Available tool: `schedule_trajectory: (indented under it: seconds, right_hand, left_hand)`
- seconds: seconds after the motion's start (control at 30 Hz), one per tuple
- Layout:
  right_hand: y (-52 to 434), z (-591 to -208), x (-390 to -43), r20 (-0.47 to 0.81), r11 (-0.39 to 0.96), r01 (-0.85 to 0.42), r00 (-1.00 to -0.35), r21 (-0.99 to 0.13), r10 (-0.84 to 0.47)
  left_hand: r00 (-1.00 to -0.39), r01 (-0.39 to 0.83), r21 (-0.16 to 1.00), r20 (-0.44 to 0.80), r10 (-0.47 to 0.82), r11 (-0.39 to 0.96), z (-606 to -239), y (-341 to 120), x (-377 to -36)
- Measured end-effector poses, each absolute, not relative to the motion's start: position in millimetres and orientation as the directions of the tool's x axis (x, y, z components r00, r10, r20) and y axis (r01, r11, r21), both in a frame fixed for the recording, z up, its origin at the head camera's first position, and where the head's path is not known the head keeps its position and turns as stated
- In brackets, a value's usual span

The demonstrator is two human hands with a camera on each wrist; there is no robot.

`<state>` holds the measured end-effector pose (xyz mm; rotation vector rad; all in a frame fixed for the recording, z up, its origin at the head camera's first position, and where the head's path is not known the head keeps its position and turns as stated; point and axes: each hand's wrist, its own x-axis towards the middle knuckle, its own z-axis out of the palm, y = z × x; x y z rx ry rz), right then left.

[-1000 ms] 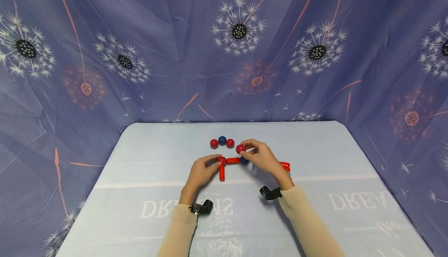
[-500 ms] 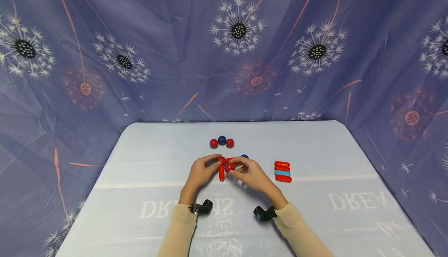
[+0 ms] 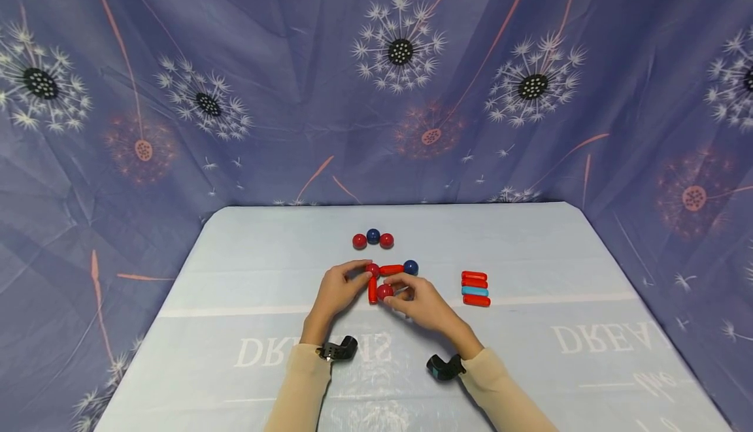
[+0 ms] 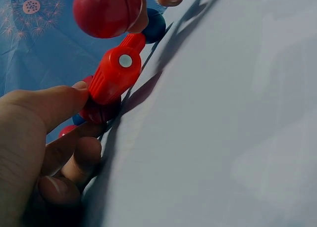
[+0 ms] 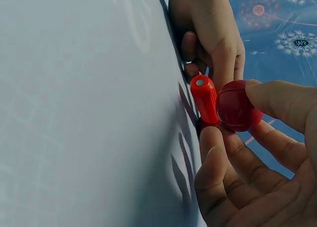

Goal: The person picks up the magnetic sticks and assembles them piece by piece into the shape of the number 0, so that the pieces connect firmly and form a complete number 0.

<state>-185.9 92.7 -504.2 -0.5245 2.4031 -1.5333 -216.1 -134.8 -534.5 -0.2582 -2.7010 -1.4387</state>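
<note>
My left hand (image 3: pixel 342 288) pinches a red ball (image 3: pixel 373 269) between thumb and fingers. From that ball one red rod (image 3: pixel 373 290) points toward me, its end showing a pale round disc (image 4: pixel 125 61) in the left wrist view. A second red rod (image 3: pixel 391 270) runs right from the ball to a dark blue ball (image 3: pixel 410 267). My right hand (image 3: pixel 420 301) holds another red ball (image 5: pixel 239 106) between thumb and fingertips, close beside the near rod's free end. In the right wrist view this ball overlaps the rod's side.
Behind the hands, two red balls (image 3: pixel 359 241) flank a blue ball (image 3: pixel 373 236) in a short row. To the right lie several short rods (image 3: pixel 475 285), red ones and one light blue. A patterned curtain (image 3: pixel 294 92) hangs behind the table (image 3: pixel 265 236).
My right hand has carried its red ball from above the blue ball left and toward me, to the near rod's end. The left hand has stayed in place.
</note>
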Motion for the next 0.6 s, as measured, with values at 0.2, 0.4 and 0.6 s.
schedule_trajectory:
  seconds: [0.2, 0.4, 0.6]
  right_hand:
    - [93.6, -506.2, -184.4, -0.013, 0.393, -0.166, -0.909, -0.905, -0.416]
    - [94.3, -506.3, -183.1, -0.013, 0.396, -0.167, -0.910, -0.903, -0.414]
    - [94.0, -506.8, -182.5, -0.009, 0.396, -0.178, -0.904, -0.901, -0.427]
  left_hand:
    - [-0.984, 0.179, 0.823, 0.139, 0.114, 0.539, -534.7, -135.2, -215.1]
    - [-0.984, 0.178, 0.819, 0.140, 0.111, 0.545, -534.7, -135.1, -215.0]
    - [-0.985, 0.173, 0.815, 0.134, 0.109, 0.553, -533.1, -134.2, -214.7]
